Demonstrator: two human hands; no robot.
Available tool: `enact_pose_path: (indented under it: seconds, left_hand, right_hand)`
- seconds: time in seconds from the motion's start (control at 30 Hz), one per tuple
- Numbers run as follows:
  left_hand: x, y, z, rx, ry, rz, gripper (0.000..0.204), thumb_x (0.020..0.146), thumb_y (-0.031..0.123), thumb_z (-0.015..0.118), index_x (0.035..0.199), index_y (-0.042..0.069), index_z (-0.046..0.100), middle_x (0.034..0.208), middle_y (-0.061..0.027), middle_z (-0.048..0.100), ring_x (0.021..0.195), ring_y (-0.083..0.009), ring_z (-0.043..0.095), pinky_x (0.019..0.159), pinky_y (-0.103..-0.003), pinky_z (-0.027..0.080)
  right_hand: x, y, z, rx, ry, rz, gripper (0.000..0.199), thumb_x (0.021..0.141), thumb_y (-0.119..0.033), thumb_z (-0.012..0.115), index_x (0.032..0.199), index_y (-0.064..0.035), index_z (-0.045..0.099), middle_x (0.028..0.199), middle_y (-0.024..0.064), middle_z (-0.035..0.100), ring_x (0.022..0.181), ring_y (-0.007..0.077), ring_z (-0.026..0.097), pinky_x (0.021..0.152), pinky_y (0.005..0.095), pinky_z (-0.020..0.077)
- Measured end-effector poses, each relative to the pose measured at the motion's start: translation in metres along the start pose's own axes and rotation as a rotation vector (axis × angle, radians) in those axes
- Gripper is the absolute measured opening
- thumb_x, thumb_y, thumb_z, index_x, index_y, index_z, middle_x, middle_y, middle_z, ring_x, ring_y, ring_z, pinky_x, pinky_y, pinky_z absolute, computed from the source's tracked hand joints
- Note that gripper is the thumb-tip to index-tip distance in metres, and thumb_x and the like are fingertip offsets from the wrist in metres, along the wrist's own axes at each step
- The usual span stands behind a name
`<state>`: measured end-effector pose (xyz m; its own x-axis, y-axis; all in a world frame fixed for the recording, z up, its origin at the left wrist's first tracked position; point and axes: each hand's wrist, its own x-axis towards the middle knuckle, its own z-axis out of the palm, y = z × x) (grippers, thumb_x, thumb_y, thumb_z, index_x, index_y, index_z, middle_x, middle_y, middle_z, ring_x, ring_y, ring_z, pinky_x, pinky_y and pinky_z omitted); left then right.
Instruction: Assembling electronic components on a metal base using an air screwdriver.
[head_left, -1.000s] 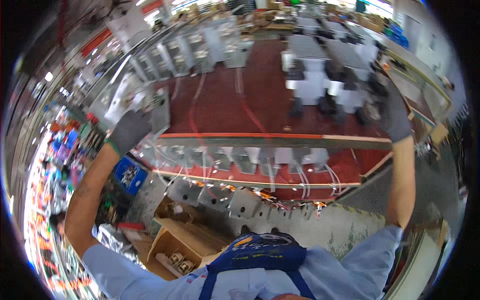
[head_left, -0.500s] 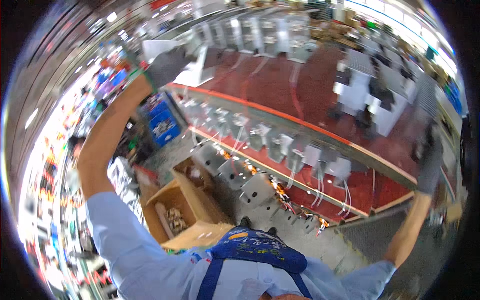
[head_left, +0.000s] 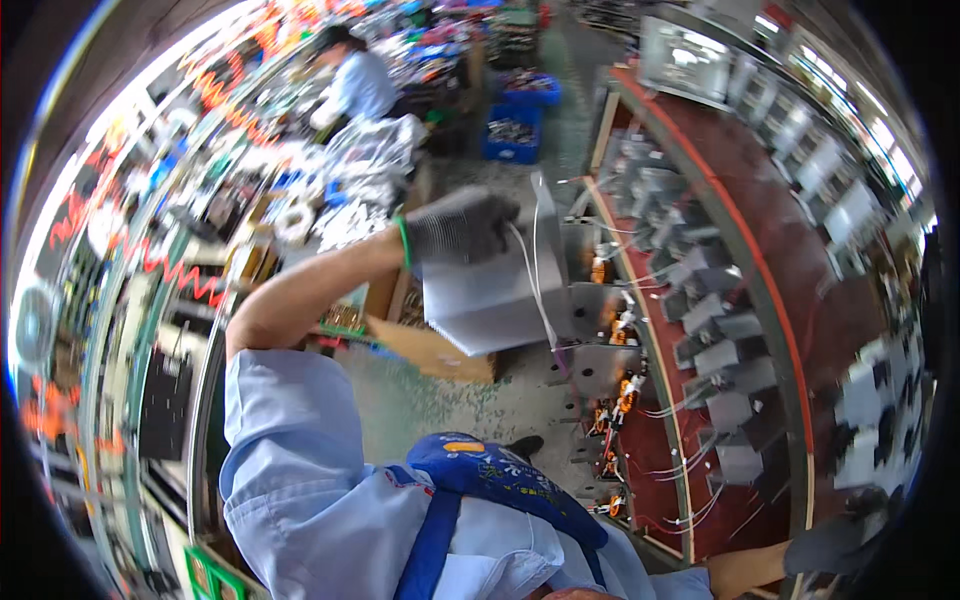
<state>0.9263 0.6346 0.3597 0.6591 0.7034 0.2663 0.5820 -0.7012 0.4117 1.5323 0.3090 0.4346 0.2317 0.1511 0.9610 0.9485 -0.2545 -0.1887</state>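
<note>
Gloved fingers (head_left: 480, 215) of left hand (head_left: 455, 228) curling over top edge of grey finned metal block (head_left: 495, 290), clamped on it, holding it up off any surface, above cardboard box (head_left: 430, 350) on the floor. White wires (head_left: 535, 280) trailing down the block's right face, hanging loose toward the rack's left edge. Bare left forearm running back from a green glove cuff toward a light blue sleeve (head_left: 290, 440).

Right hand (head_left: 835, 545) in dark glove, low at the right, resting at the near end of long red-topped rack (head_left: 770, 260); finger state: cannot tell, too blurred and half cut by the rim, no clear object in it.

Held block sitting just beside the rack's left edge, not touching it as far as visible. Rows of similar grey metal units (head_left: 720, 330) mounted along the rack's left side, with orange coils (head_left: 625, 385) and thin wires under them. More pale units lining the rack's right edge. Blue apron strap (head_left: 500, 480) at bottom centre. Another person in blue shirt (head_left: 360, 85) standing far off by blue crate (head_left: 515, 130), near cluttered benches at the upper left.
</note>
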Motion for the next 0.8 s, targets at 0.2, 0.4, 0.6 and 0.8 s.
enact_pose_path:
  seconds: [0.2,0.4,0.6,0.8]
  left_hand:
    - [-0.248,-0.004,0.045,-0.051,0.112,-0.477,0.016,0.075,0.006,0.061,0.089,0.001,0.064,0.095,-0.0215,0.063,0.092,-0.0441,0.062,0.079,-0.052,0.05]
    - [-0.487,0.024,0.043,-0.039,0.436,-0.863,0.029,0.08,0.001,0.065,0.108,0.009,0.065,0.103,-0.0175,0.058,0.093,-0.0411,0.062,0.077,-0.049,0.051]
    - [-0.667,0.091,0.035,0.197,0.592,-1.185,0.03,0.085,0.012,0.071,0.113,0.008,0.065,0.114,-0.0189,0.06,0.099,-0.0432,0.063,0.082,-0.048,0.053]
    - [-0.78,0.172,0.033,0.186,0.749,-1.688,0.022,0.086,0.013,0.065,0.106,0.005,0.064,0.103,-0.0198,0.059,0.094,-0.0431,0.063,0.079,-0.05,0.051]
  right_hand:
    - [-0.035,-0.195,0.085,-0.129,0.114,-0.343,0.029,0.098,-0.026,0.064,0.105,0.0007,0.072,0.1,0.0105,0.075,0.08,0.0226,0.072,0.07,0.0331,0.0575]
    - [-0.133,-0.411,0.071,1.678,-0.683,0.853,0.039,0.104,-0.032,0.049,0.117,0.002,0.062,0.088,0.0081,0.065,0.07,0.0175,0.062,0.065,0.0272,0.0513]
    - [-0.245,-0.588,0.033,1.874,-1.633,0.969,0.032,0.101,-0.038,0.053,0.102,-0.007,0.057,0.067,0.0003,0.05,0.047,0.0096,0.045,0.038,0.0224,0.0357]
    - [-0.335,-0.782,-0.038,1.862,-2.403,0.474,0.027,0.101,-0.034,0.055,0.098,-0.0071,0.059,0.063,0.0011,0.051,0.044,0.0098,0.046,0.036,0.024,0.0348]
